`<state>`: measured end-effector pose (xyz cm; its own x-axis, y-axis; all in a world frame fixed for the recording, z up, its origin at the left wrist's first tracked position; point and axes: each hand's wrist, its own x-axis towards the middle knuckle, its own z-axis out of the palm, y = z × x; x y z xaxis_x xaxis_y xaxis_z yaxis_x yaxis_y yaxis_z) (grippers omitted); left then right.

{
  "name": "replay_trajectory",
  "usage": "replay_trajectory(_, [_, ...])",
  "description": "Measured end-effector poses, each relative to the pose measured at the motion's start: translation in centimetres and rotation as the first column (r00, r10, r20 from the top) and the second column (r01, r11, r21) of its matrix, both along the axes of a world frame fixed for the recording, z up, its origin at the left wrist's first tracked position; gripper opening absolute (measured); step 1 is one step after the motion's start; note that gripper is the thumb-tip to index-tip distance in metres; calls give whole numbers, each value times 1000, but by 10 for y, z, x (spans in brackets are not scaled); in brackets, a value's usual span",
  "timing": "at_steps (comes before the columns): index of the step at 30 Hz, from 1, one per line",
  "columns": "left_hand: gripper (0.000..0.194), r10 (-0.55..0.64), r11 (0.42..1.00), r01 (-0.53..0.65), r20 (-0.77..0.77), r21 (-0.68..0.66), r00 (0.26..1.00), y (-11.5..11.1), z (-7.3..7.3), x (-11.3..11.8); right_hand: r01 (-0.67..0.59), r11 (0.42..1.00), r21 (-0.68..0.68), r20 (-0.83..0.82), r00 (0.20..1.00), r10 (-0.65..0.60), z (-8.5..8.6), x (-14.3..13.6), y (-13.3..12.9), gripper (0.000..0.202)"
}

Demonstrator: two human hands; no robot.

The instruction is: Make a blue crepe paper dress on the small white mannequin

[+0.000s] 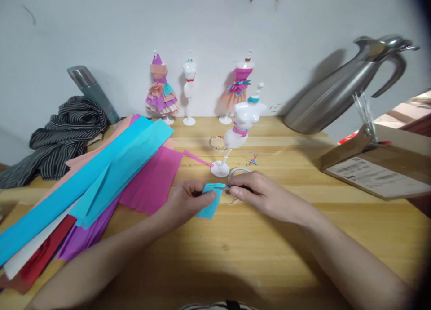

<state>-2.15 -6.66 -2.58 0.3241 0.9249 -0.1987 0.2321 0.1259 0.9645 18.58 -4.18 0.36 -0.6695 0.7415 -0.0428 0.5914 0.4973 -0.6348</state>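
My left hand (189, 201) pinches a small folded piece of blue crepe paper (209, 207) above the front of the table. In my right hand (257, 191) is a pair of scissors (222, 187), its handles mostly hidden by my fingers. The blades lie across the paper near its upper edge. Just beyond my hands stands a white mini mannequin (247, 113) on a round base, with a blue band at the neck and a pink band at the waist. A thin pink paper strip (198, 157) touches its base.
Coloured crepe paper sheets (111, 175) are heaped at left, beside a striped cloth (70, 126). Along the wall stand a ruffled-dress mannequin (160, 92), a nearly bare one (189, 76) and another dressed one (237, 87). A steel jug (336, 90) and cardboard box (380, 166) occupy the right.
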Motion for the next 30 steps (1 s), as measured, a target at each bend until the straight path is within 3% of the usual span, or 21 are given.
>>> replay_trajectory(11, [35, -2, 998, 5, 42, -62, 999, -1, 2, 0, 32, 981, -193, -109, 993, -54, -4, -2, 1, 55])
replay_trajectory(30, [33, 40, 996, -37, 39, -83, 998, -2, 2, 0, 79, 943, -324, -187, 972, -146, -13, -1, 3, 56])
